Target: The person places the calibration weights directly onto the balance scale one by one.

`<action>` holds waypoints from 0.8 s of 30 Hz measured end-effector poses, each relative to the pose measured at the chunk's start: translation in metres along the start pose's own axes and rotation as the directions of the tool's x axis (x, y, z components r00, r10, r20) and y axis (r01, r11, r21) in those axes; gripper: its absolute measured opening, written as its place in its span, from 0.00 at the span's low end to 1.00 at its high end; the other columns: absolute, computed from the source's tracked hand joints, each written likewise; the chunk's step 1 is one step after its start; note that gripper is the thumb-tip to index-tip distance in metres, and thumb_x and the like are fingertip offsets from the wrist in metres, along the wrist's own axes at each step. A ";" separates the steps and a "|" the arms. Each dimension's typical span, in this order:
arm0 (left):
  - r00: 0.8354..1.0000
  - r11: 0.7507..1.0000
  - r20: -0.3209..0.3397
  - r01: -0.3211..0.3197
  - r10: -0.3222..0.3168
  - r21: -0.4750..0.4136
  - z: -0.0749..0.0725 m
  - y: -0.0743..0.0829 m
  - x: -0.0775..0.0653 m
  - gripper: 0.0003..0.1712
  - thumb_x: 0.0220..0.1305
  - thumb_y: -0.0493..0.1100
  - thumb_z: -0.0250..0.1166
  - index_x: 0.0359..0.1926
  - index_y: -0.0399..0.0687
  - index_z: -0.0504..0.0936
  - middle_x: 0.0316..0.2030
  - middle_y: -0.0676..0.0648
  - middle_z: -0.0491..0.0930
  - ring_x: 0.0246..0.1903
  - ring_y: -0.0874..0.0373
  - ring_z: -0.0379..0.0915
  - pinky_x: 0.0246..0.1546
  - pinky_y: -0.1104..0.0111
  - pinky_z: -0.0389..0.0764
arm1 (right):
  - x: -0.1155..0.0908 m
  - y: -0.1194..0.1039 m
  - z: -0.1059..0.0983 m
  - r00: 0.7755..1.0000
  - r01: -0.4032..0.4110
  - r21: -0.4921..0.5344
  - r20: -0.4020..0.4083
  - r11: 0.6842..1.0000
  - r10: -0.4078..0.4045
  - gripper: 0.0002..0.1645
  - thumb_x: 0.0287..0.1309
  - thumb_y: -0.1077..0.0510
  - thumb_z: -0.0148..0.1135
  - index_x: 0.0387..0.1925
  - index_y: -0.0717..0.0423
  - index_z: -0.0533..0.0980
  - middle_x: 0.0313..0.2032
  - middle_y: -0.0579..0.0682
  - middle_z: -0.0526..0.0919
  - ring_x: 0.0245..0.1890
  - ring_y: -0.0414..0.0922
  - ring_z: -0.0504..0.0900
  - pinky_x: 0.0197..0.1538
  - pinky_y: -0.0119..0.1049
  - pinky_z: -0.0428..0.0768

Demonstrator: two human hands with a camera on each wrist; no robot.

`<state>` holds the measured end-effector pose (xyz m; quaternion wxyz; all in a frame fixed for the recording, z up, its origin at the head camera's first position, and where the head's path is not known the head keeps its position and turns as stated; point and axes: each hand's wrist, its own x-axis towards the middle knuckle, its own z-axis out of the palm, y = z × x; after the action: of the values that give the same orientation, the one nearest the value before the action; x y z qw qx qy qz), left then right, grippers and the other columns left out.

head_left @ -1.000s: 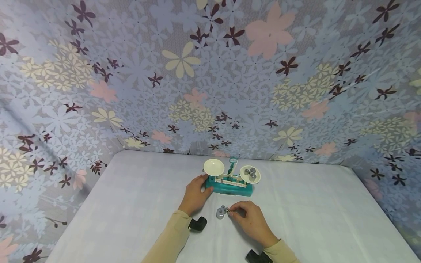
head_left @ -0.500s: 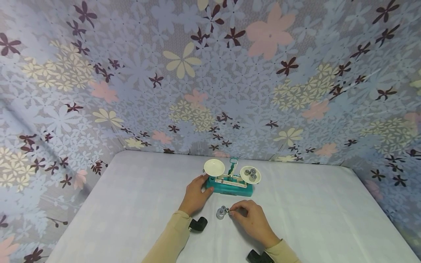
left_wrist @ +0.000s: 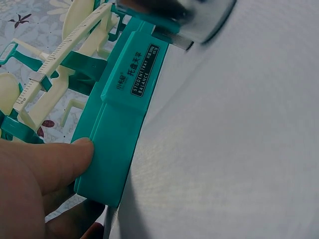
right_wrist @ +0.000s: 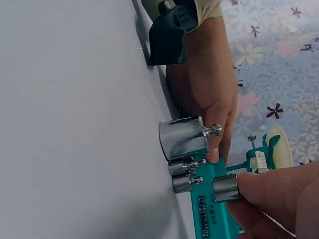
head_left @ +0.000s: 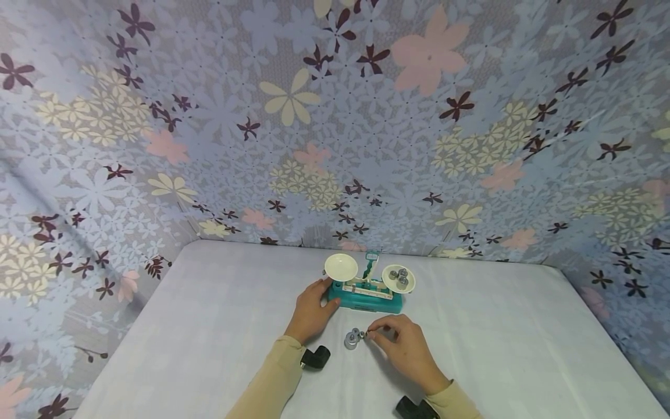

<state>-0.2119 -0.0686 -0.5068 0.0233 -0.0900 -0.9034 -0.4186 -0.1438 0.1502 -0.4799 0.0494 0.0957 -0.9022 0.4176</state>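
A teal tray balance [head_left: 366,298] with two cream pans stands towards the back of the table. My left hand [head_left: 310,311] holds the left end of its base, the thumb [left_wrist: 75,155] lying along the front and fingers partly hidden behind. My right hand [head_left: 403,344] pinches a small metal balance weight [right_wrist: 226,187] by its knob end between thumb and fingertips. It is raised beside a large weight [right_wrist: 180,139] and two small weights [right_wrist: 183,183], which stand close together on the table in front of the balance. Several more weights [head_left: 402,280] sit in the right pan [head_left: 387,271].
Nothing shows in the left pan [head_left: 341,267]. A white cloth [head_left: 513,337] covers the table, and a flowered fabric wall [head_left: 335,145] rises behind it. Black wrist cameras [head_left: 316,357] sit at both cuffs, near the cloth.
My right hand has shifted slightly right and upward, away from the grouped weights, with the small weight in its fingers. The left hand and the balance stay in place.
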 end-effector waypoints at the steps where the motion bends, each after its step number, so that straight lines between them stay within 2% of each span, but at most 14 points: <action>1: 1.000 1.000 0.000 -0.001 0.001 0.001 0.000 0.000 0.000 0.32 0.70 0.44 0.64 0.70 0.38 0.70 0.67 0.35 0.71 0.69 0.38 0.63 0.69 0.44 0.64 | 0.000 0.000 -0.001 1.000 0.004 -0.001 -0.005 1.000 -0.004 0.09 0.54 0.61 0.75 0.31 0.41 0.86 0.29 0.33 0.80 0.33 0.40 0.75 0.34 0.31 0.73; 7: 1.000 1.000 -0.003 -0.010 0.010 0.004 0.000 -0.001 0.000 0.32 0.69 0.44 0.64 0.70 0.39 0.70 0.66 0.35 0.71 0.69 0.39 0.63 0.69 0.44 0.64 | 0.002 -0.001 -0.006 0.999 0.022 -0.013 -0.034 1.000 -0.022 0.09 0.54 0.61 0.75 0.32 0.42 0.87 0.30 0.33 0.80 0.33 0.39 0.75 0.36 0.33 0.74; 18: 1.000 1.000 -0.001 -0.001 0.001 -0.008 -0.001 0.001 0.000 0.32 0.70 0.45 0.64 0.71 0.40 0.70 0.67 0.37 0.71 0.70 0.40 0.62 0.70 0.45 0.64 | 0.006 -0.006 -0.016 0.992 0.090 -0.034 -0.086 0.995 -0.093 0.08 0.53 0.62 0.76 0.33 0.45 0.87 0.30 0.35 0.81 0.35 0.47 0.78 0.37 0.35 0.75; 24: 1.000 1.000 0.004 0.004 -0.004 -0.011 -0.001 0.001 0.000 0.32 0.70 0.45 0.63 0.71 0.40 0.70 0.67 0.37 0.71 0.70 0.40 0.62 0.70 0.45 0.64 | 0.008 -0.006 -0.021 0.987 0.112 -0.057 -0.110 0.992 -0.117 0.09 0.52 0.63 0.76 0.34 0.47 0.87 0.31 0.35 0.82 0.36 0.46 0.78 0.37 0.36 0.76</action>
<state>-0.2113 -0.0688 -0.5054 0.0200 -0.0891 -0.9012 -0.4236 -0.1499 0.1614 -0.4604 0.1266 0.1223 -0.9012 0.3960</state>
